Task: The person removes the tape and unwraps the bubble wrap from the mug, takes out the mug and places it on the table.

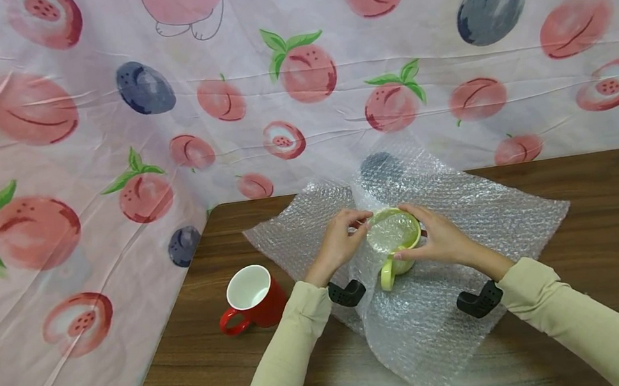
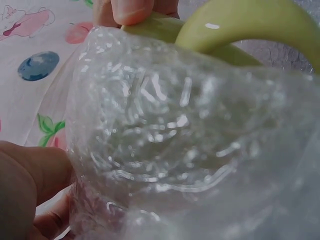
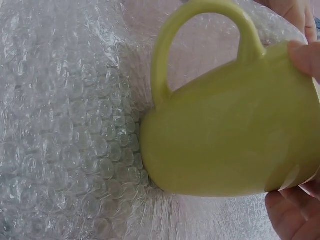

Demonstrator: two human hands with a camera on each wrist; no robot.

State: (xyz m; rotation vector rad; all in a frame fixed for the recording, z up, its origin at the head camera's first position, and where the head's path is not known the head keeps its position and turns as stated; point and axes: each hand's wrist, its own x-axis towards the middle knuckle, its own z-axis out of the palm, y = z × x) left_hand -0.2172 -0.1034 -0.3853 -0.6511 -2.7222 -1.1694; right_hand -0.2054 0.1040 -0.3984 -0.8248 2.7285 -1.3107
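A yellow-green mug (image 1: 405,267) stands on a sheet of bubble wrap (image 1: 441,318), its handle toward the near side. My right hand (image 1: 444,238) holds it near the rim, thumb on the near side and fingers on the far side. The right wrist view shows the smooth mug body (image 3: 225,135) between thumb and fingers. A flap of bubble wrap (image 2: 165,125) lies over the left side of the mug's mouth. My left hand (image 1: 341,240) pinches this flap at the rim. In the left wrist view the flap hides most of the mug.
A red mug (image 1: 267,301) with a white inside stands on the brown wooden table (image 1: 190,355), left of the bubble wrap. A fruit-printed cloth (image 1: 245,46) hangs behind the table and along its left side. Black wrist cameras sit at both cuffs.
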